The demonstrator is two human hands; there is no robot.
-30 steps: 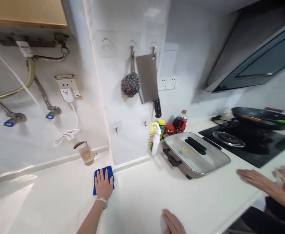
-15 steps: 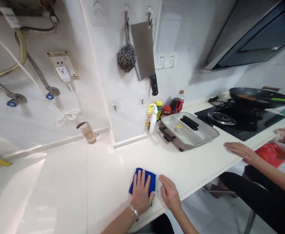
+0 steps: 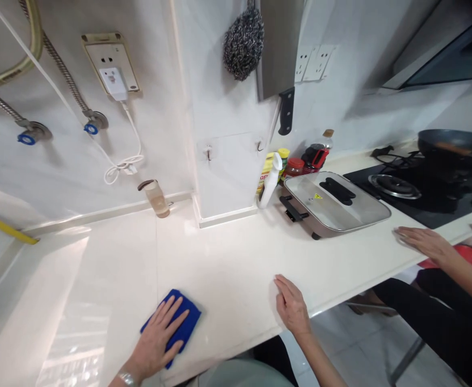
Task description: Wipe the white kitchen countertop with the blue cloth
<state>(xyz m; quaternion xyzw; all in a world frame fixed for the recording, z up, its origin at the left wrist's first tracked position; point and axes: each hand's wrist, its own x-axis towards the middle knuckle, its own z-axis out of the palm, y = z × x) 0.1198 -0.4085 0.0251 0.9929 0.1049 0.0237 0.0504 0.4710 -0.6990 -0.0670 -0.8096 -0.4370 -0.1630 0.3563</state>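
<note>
My left hand (image 3: 157, 336) lies flat with spread fingers on a folded blue cloth (image 3: 187, 322), pressing it against the white countertop (image 3: 228, 290). The cloth sticks out past the fingers on the right side. A silver bracelet (image 3: 127, 378) circles my left wrist. Farther right, my right hand (image 3: 294, 309) rests on the countertop near its front edge, its index finger stretched forward and nothing visible in it. The cloth and my right hand are well apart.
An electric pan (image 3: 336, 201) with a glass lid stands at right, beside a spray bottle (image 3: 270, 180). A glass cup (image 3: 157, 199) stands by the wall. Another person's hand (image 3: 425, 242) rests near the cooktop (image 3: 429, 199). A cleaver (image 3: 280, 48) and steel scrubber (image 3: 244, 43) hang above.
My left hand has slid the blue cloth leftward across the countertop, away from my right hand. My right hand has stayed near the front edge. The view has shifted downward.
</note>
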